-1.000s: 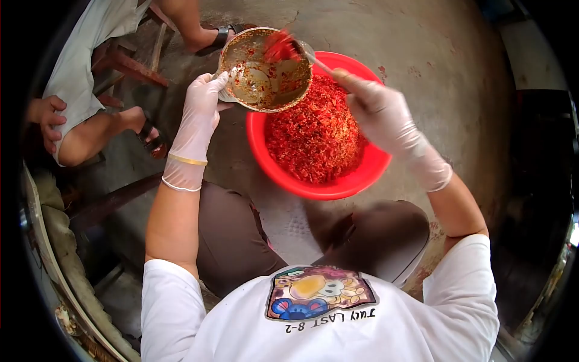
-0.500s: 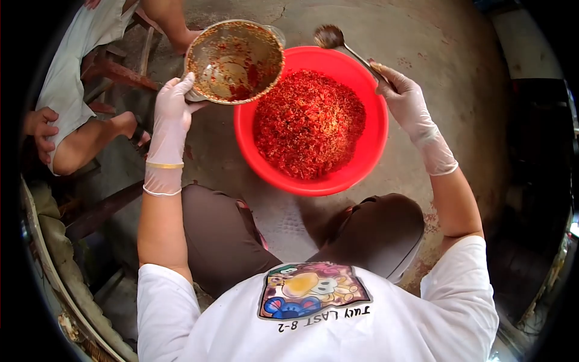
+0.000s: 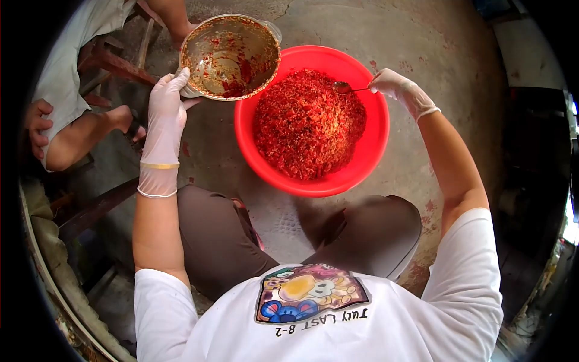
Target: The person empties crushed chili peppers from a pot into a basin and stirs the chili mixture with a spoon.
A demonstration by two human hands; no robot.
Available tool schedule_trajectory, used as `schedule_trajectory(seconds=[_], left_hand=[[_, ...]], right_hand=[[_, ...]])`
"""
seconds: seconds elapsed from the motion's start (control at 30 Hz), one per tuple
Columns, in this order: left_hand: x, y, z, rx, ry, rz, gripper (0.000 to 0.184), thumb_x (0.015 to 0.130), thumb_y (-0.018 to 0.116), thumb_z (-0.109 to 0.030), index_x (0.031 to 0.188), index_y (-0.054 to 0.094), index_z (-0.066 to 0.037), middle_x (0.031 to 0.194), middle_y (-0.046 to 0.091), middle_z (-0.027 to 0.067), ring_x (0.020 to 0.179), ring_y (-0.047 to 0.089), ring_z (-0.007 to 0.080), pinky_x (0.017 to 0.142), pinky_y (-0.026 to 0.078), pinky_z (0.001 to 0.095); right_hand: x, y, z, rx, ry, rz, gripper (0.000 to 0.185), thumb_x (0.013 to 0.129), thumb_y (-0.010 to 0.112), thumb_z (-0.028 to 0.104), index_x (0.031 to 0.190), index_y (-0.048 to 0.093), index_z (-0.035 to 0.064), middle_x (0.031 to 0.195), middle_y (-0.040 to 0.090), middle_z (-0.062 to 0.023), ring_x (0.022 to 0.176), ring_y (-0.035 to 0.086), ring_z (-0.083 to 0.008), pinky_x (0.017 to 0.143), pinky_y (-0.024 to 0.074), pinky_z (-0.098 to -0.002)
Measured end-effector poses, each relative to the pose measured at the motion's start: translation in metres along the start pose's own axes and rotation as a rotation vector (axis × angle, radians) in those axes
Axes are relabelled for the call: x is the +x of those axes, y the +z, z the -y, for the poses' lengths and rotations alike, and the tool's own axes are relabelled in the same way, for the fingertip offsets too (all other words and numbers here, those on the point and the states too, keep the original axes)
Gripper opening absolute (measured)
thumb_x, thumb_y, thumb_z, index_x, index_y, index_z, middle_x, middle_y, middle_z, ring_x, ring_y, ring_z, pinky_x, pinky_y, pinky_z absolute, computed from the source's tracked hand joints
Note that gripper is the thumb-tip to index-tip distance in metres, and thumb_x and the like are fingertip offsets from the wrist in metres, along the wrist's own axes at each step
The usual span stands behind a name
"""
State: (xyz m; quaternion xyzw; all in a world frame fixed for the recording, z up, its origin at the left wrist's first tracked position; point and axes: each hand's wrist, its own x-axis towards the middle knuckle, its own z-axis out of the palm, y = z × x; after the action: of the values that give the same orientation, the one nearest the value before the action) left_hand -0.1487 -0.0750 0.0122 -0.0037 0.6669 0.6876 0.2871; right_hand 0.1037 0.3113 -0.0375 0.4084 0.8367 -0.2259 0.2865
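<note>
My gloved left hand (image 3: pixel 170 99) grips the near-left handle of a metal pot (image 3: pixel 229 57), which is tilted so that its inside shows, smeared with red and yellow bits. The pot's right edge overlaps the rim of a red basin (image 3: pixel 373 148). In the basin lies a heap of chopped red mixture (image 3: pixel 307 130). My gloved right hand (image 3: pixel 395 84) is closed on the handle of a spoon (image 3: pixel 342 87) at the basin's upper right. The spoon's dark bowl is over the heap's upper right edge.
At the upper left sits another person, with a hand (image 3: pixel 39 123) on one knee and a sandalled foot on the floor. Wooden stool legs (image 3: pixel 114 63) stand beside that person. My knees are just below the basin. A dark object (image 3: pixel 537 181) stands at the right.
The pot has moved left from over the basin and tipped more toward me. My right hand swung out to the right, then the spoon came down from beyond the rim to the heap.
</note>
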Motion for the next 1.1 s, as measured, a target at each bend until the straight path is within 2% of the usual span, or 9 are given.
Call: schedule_trajectory(seconds=[0.2,0.3,0.33,0.47,0.57,0.7,0.8,0.9,1.1], left_hand=[[0.004,0.001,0.001,0.012,-0.012,-0.006,0.014,0.095,0.055,-0.018,0.1,0.054,-0.005,0.101,0.061,0.0096,0.095,0.061,0.022,0.086,0.05,0.0513],[0.005,-0.001,0.001,0.013,-0.003,-0.001,0.012,0.094,0.055,-0.018,0.097,0.054,-0.006,0.099,0.062,0.009,0.093,0.061,0.0208,0.084,0.051,0.0497],[0.006,-0.002,0.002,0.013,0.0,-0.001,0.012,0.094,0.055,-0.018,0.096,0.055,-0.006,0.098,0.062,0.0086,0.092,0.062,0.0204,0.084,0.052,0.0492],[0.009,-0.004,0.003,0.012,0.006,0.001,0.011,0.094,0.056,-0.017,0.092,0.055,-0.006,0.093,0.063,0.007,0.086,0.062,0.0189,0.081,0.053,0.0475],[0.008,-0.003,0.002,0.011,0.0,-0.017,0.01,0.094,0.056,-0.016,0.091,0.055,-0.007,0.09,0.063,0.0064,0.085,0.063,0.0184,0.081,0.053,0.0471],[0.012,-0.005,0.007,-0.015,0.027,-0.003,0.016,0.091,0.06,-0.018,0.099,0.058,-0.004,0.09,0.065,0.0065,0.079,0.064,0.0158,0.072,0.053,0.0372],[0.011,-0.005,0.006,-0.002,0.016,0.009,0.015,0.092,0.059,-0.017,0.099,0.057,-0.004,0.091,0.064,0.0066,0.081,0.063,0.0161,0.074,0.054,0.039],[0.01,-0.003,0.002,0.021,-0.004,0.023,0.011,0.094,0.055,-0.016,0.097,0.055,-0.005,0.093,0.062,0.0068,0.086,0.062,0.0169,0.08,0.053,0.0445],[0.014,-0.005,0.008,-0.011,0.019,0.007,0.019,0.091,0.06,-0.017,0.103,0.059,-0.003,0.092,0.066,0.0066,0.079,0.065,0.0158,0.069,0.055,0.0359]], right_hand=[[0.021,-0.018,0.011,0.047,0.087,0.143,0.038,0.076,0.064,0.02,0.109,0.054,0.0049,0.078,0.047,-0.006,0.058,0.037,-0.0151,0.048,0.0297,-0.0325],[0.04,-0.025,0.019,-0.076,0.17,0.202,0.056,0.076,0.062,0.024,0.125,0.054,-0.0019,0.127,0.055,-0.022,0.108,0.056,-0.0311,0.089,0.044,-0.0408],[0.042,-0.025,0.02,-0.055,0.133,0.177,0.039,0.075,0.062,0.023,0.104,0.061,-0.0029,0.101,0.062,-0.0163,0.085,0.056,-0.0271,0.074,0.0435,-0.0421],[0.042,-0.038,0.051,-0.168,0.15,0.265,0.025,0.073,0.062,0.02,0.066,0.043,0.0051,0.062,0.039,-0.0045,0.058,0.033,-0.0204,0.055,0.0264,-0.0379],[0.055,-0.034,0.065,-0.184,0.164,0.33,0.033,0.077,0.058,0.019,0.068,0.026,0.0152,0.059,0.013,0.0032,0.051,0.012,-0.0146,0.052,0.0089,-0.0328],[0.053,-0.038,0.084,-0.222,0.154,0.323,0.037,0.077,0.058,0.019,0.071,0.022,0.0153,0.062,0.011,0.0023,0.055,0.009,-0.0145,0.054,0.0073,-0.0332],[0.06,-0.038,0.09,-0.261,0.113,0.264,0.021,0.077,0.06,0.021,0.069,0.043,0.0098,0.054,0.032,-0.0012,0.048,0.028,-0.0172,0.047,0.0215,-0.0377],[0.047,-0.039,0.1,-0.255,0.072,0.185,0.034,0.075,0.061,0.019,0.1,0.061,-0.0038,0.092,0.062,-0.0152,0.081,0.056,-0.0287,0.072,0.0446,-0.0422],[0.05,-0.037,0.103,-0.244,0.001,0.152,0.049,0.076,0.064,0.026,0.112,0.06,-0.007,0.101,0.064,-0.0243,0.086,0.062,-0.0352,0.073,0.0495,-0.046]])
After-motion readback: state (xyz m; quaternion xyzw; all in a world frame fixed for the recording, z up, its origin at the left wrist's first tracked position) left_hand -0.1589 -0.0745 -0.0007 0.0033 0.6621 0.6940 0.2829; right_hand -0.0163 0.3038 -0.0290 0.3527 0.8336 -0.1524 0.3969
